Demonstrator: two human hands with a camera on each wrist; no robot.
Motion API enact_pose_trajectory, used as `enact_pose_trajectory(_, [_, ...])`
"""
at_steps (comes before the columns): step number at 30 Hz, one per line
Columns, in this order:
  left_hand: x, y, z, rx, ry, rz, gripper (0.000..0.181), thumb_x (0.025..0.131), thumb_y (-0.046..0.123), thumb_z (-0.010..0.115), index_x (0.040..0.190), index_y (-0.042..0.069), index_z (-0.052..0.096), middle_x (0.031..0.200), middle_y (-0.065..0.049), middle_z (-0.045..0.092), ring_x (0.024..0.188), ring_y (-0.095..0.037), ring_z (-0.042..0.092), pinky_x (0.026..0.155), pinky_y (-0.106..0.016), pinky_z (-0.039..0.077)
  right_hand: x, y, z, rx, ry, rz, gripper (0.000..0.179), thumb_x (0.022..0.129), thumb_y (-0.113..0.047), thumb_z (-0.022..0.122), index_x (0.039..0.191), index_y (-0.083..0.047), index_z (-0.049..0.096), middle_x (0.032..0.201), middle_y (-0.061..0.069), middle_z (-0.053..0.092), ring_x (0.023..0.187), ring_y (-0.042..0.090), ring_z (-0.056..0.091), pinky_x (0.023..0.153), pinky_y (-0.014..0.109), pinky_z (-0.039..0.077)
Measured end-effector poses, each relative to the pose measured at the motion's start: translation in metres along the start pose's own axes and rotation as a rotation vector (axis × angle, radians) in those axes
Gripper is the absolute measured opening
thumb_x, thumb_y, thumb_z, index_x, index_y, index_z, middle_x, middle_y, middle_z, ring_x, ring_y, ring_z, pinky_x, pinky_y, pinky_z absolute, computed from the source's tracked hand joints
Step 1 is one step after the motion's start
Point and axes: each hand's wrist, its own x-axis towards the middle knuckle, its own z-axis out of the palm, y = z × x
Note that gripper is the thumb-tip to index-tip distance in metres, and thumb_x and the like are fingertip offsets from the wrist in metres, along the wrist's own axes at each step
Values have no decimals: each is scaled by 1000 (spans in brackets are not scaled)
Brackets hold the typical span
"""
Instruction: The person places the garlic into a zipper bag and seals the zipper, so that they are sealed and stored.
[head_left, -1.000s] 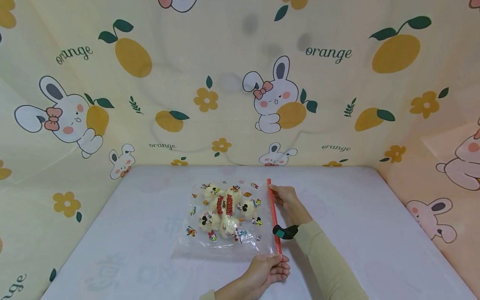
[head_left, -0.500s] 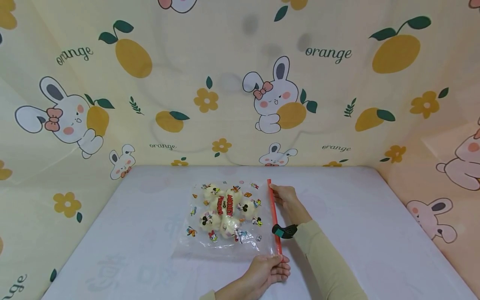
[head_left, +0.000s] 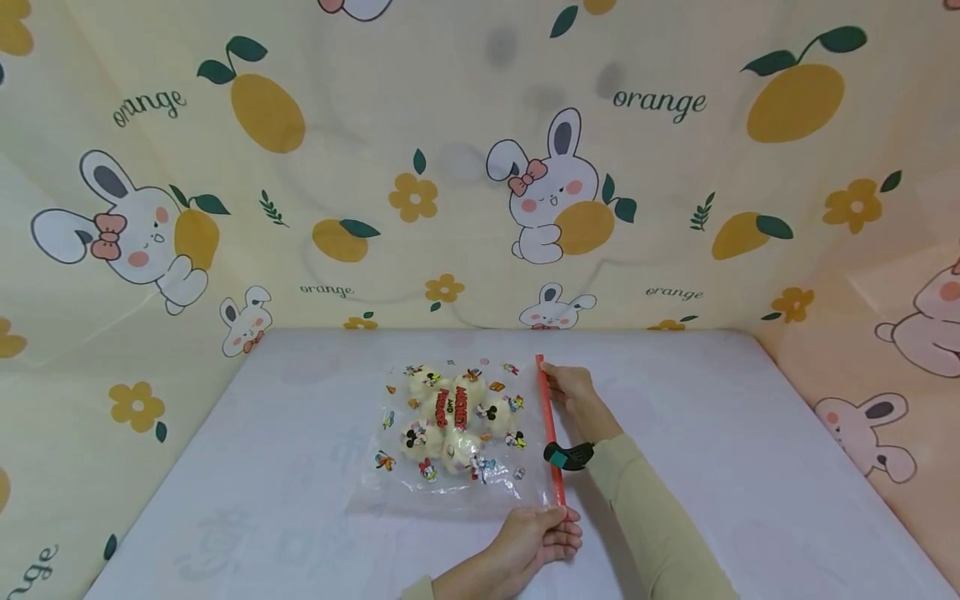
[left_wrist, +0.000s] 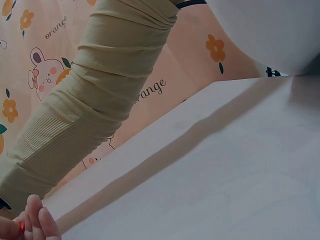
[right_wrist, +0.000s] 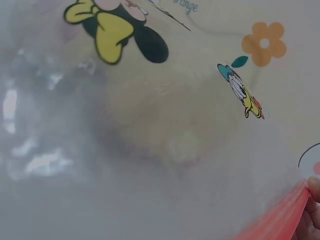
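Note:
A clear plastic zip bag [head_left: 528,450], printed with cartoon characters and red lettering, lies on the white table with several round cream-coloured lumps [head_left: 459,450] inside. Its red zip edge [head_left: 550,425] runs along the right side. At the far end of that edge, my right hand [head_left: 573,400] pinches the strip's corner. My left hand [head_left: 521,546] pinches the near end between thumb and fingers. Only the left fingertips [left_wrist: 49,225] and a bit of red show in the left wrist view. Close up, the right wrist view shows the bag's printed film and the red corner [right_wrist: 280,215] between right-hand fingers.
The white table [head_left: 270,467] reaches back to a cloth backdrop [head_left: 450,100] printed with rabbits and oranges, which also hangs at both sides. A black device with a teal patch [head_left: 567,456] sits on the right wrist, overlapping the red edge in the head view.

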Motion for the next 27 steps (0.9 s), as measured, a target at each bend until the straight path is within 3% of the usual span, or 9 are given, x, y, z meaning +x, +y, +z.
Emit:
enact_pose_trajectory(9, [1, 2, 0, 15, 21, -42, 28, 99, 19, 49, 108, -2, 65, 81, 1, 67, 76, -6, 64, 81, -24, 59, -2, -2, 2, 6, 17, 8, 41, 91, -28, 67, 122, -2, 63, 85, -2, 62, 73, 8, 55, 65, 15, 48])
enact_pose_trajectory(21, [0, 1, 1, 17, 31, -44, 27, 99, 19, 51, 108, -2, 66, 82, 1, 68, 76, -6, 65, 81, -25, 60, 4, -2, 2, 32, 16, 17, 41, 92, -25, 65, 125, -1, 60, 84, -3, 60, 71, 7, 55, 61, 14, 49])
enact_pose_trajectory(27, [2, 0, 0, 22, 35, -52, 27, 99, 19, 51, 108, -2, 67, 83, 0, 69, 76, -6, 65, 81, -25, 59, 4, -3, 1, 39, 10, 20, 42, 92, -27, 65, 125, -2, 60, 91, 0, 59, 79, 11, 53, 64, 14, 49])
